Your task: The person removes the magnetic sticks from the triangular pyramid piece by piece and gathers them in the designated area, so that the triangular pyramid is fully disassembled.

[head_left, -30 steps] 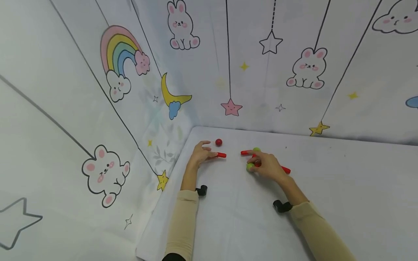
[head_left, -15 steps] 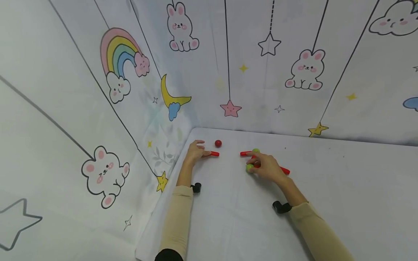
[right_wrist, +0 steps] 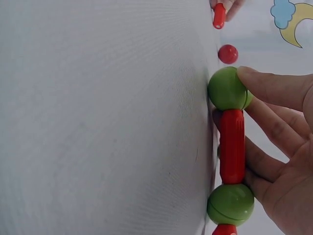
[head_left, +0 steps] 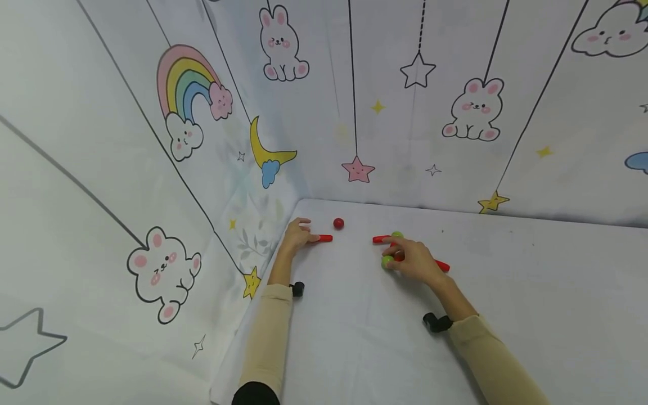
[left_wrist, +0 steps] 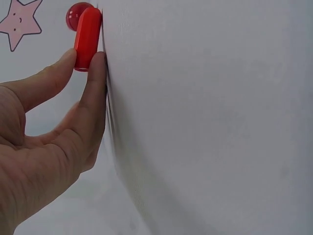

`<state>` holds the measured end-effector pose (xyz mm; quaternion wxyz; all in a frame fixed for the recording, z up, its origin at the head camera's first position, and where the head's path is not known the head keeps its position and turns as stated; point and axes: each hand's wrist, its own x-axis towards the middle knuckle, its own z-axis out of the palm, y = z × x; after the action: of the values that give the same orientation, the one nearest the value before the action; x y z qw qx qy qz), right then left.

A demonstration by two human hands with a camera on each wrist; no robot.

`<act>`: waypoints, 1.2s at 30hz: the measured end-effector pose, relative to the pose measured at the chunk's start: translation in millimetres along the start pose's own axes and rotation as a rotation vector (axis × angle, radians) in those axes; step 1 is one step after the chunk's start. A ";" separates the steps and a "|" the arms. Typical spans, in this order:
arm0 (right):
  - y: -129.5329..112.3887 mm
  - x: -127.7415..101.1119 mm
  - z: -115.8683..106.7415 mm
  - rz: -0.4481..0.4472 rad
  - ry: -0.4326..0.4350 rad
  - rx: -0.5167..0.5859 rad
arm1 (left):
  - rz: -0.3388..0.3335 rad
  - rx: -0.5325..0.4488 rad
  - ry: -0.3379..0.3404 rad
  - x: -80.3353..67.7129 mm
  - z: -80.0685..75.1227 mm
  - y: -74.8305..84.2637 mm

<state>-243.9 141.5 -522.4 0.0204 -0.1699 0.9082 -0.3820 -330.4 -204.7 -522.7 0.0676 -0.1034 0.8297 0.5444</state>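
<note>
Left to right: the left hand (head_left: 298, 234), near the left edge of the table (head_left: 354, 343) and its far corner, pinches a rod (head_left: 324, 238) between thumb and finger, the free end pointing right. A red ball (head_left: 338, 224) lies just beyond the rod, apart from it. A stretch of white surface separates these from the assembly of rods and green balls; the table runs on well past the right hand (head_left: 415, 260) (its right edge falls outside the view). That hand holds the near green ball (head_left: 387, 262) between thumb and fingers. In the head view it covers most of the assembly; the right wrist view shows a red link (right_wrist: 232, 147) joining two green balls, another piece mostly hidden behind, and a lower rod (right_wrist: 225, 230) cut off by the border.
</note>
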 end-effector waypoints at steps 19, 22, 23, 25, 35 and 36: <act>2.1 -2.5 -1.4 -0.044 0.001 -0.006 | 0.098 -0.037 -0.063 -1.1 -6.1 0.8; 0.6 -2.7 -2.3 -0.038 -0.003 -0.002 | 0.093 -0.028 -0.063 -1.8 -6.1 0.3; 0.0 -2.5 -2.6 -0.040 -0.005 -0.005 | 0.092 -0.024 -0.063 -2.0 -6.1 0.3; -1.3 -2.2 -3.4 -0.042 -0.009 -0.016 | 0.094 -0.019 -0.062 -2.7 -6.1 0.3; -2.8 0.2 -3.8 -0.073 -0.020 -0.105 | 0.086 0.023 -0.042 -3.9 -4.0 0.9; -3.3 -0.2 -3.9 -0.069 -0.022 -0.113 | 0.084 0.023 -0.040 -3.8 -3.7 0.9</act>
<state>-243.4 142.1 -517.3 0.0074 -0.2062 0.9217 -0.3286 -326.9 -207.4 -519.6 0.0622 -0.0567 0.8380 0.5391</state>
